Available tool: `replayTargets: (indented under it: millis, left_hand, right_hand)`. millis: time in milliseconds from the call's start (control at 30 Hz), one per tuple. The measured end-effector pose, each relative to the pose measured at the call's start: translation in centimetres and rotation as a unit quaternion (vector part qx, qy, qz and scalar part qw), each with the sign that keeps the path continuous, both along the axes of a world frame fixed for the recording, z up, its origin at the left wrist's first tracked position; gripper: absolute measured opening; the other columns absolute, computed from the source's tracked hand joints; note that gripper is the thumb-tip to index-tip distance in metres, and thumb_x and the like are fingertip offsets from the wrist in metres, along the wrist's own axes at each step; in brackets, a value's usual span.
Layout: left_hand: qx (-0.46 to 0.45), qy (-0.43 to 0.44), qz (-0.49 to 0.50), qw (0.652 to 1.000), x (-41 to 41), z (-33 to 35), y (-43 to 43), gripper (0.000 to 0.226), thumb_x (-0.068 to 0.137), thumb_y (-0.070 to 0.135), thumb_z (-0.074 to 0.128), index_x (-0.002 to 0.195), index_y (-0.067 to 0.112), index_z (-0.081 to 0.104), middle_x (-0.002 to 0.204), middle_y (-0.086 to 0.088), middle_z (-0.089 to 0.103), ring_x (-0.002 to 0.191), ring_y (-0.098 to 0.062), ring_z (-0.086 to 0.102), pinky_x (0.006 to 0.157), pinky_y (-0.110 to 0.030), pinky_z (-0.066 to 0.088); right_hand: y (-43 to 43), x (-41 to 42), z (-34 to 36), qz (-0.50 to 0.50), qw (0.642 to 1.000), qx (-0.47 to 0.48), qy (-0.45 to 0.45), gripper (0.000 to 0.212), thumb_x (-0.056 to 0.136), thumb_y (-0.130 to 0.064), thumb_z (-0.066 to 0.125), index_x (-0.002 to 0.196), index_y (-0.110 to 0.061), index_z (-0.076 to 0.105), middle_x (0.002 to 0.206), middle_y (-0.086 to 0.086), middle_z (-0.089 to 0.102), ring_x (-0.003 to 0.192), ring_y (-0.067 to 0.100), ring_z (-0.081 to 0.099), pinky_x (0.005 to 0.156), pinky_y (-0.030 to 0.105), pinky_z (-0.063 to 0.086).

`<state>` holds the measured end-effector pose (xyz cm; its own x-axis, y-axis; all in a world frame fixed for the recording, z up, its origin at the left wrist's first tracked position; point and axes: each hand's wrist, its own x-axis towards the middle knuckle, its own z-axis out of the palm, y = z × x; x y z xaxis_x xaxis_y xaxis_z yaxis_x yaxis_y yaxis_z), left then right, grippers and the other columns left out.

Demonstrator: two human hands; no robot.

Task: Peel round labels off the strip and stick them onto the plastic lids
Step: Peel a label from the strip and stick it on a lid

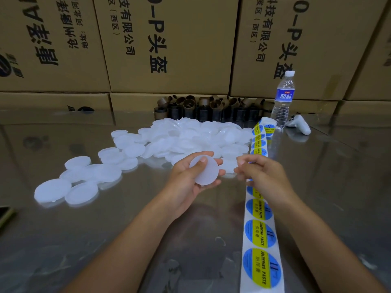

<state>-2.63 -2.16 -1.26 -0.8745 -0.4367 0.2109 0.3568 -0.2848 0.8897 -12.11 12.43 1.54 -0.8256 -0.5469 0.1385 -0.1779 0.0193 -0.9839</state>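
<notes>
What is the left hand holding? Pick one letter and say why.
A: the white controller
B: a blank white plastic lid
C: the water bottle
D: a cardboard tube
B: the left hand grips a white plastic lid, thumb across its unlabelled face, while the water bottle and white controller sit untouched at the back.

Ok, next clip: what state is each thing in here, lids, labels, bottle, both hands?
Held lid: bare, no label, gripped by the left hand.
Lid pile: loose on the table, none visibly labelled.
Label strip: unrolled along the table, labels on it.
Right hand: over the strip, fingers curled; grip too blurred to tell.
Water bottle: upright, capped.
</notes>
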Motion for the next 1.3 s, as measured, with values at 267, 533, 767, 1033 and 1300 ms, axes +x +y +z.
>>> replayTargets:
  millis: [267,533,767,1033,1300]
  left_hand:
    - [0.004,-0.004,0.009,1.0,0.4,0.0,0.1,0.018,0.098,0.014,0.047,0.108,0.011,0.062,0.094,-0.007,0.074,0.083,-0.023,0.072,0.072,-0.031,0.059]
    - [0.016,-0.016,0.009,1.0,1.1,0.3,0.3,0.021,0.097,0.013,0.048,0.113,0.012,0.062,0.095,-0.007,0.074,0.084,-0.023,0.07,0.074,-0.033,0.059]
    - [0.027,-0.022,0.021,0.999,0.8,0.4,0.2,0.019,0.097,0.012,0.049,0.11,0.012,0.062,0.093,-0.007,0.075,0.083,-0.023,0.071,0.077,-0.034,0.058]
    - [0.034,-0.036,0.046,0.998,0.3,0.5,0.1,0.017,0.097,0.008,0.048,0.105,0.012,0.063,0.092,-0.008,0.074,0.082,-0.025,0.071,0.073,-0.032,0.058]
    - [0.015,-0.07,0.05,0.996,0.0,0.5,0.4,0.015,0.097,0.011,0.051,0.106,0.012,0.062,0.09,-0.005,0.073,0.08,-0.021,0.07,0.073,-0.034,0.058]
  right_hand:
    - [7.2,-0.6,-2.1,-0.084,0.889,0.375,0.249,0.057,0.073,-0.061,0.064,0.112,-0.019,0.058,0.111,0.001,0.057,0.11,0.021,0.049,0.086,0.029,0.038]
    - [5.8,-0.7,-2.5,0.019,0.856,0.441,0.268,0.057,0.06,-0.079,0.059,0.106,-0.045,0.05,0.118,-0.014,0.045,0.13,0.017,0.03,0.109,0.038,0.027]
    - [3.2,-1.0,-2.1,-0.004,0.882,0.39,0.266,0.032,0.069,-0.065,0.067,0.095,-0.045,0.064,0.115,-0.014,0.057,0.122,0.017,0.044,0.104,0.048,0.033]
    - [1.6,-1.4,-2.9,-0.059,0.938,0.224,0.256,0.048,0.071,-0.029,0.082,0.114,-0.022,0.065,0.072,-0.007,0.06,0.072,0.009,0.056,0.073,0.025,0.044]
    - [0.6,-1.4,-1.8,-0.03,0.997,-0.007,0.067,0.04,0.082,-0.004,0.071,0.118,-0.014,0.058,0.065,0.012,0.069,0.061,0.008,0.066,0.067,0.026,0.055]
